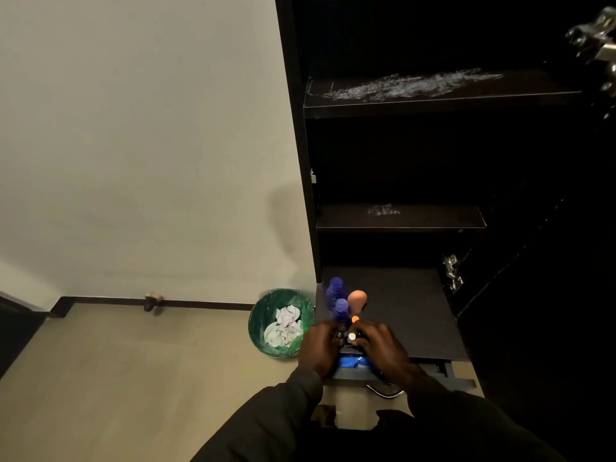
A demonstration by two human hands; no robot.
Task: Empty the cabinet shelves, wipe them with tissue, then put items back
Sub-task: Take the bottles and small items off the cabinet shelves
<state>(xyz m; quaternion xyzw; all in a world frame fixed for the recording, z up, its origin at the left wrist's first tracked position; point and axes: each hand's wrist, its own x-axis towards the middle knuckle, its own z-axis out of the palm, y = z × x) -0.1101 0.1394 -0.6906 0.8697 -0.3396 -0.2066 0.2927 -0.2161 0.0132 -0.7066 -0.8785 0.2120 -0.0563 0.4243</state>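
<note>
Labels on the bottles cannot be read from your head view. Your left hand and right hand both curl around a cluster of small items at the front of the bottom shelf of the black cabinet; what each one grips is unclear. Two blue bottles and an orange-topped one stand just behind them. The two upper shelves carry pale smears. A green bin holding crumpled tissue sits on the beige floor beside the cabinet, under a cream wall.
</note>
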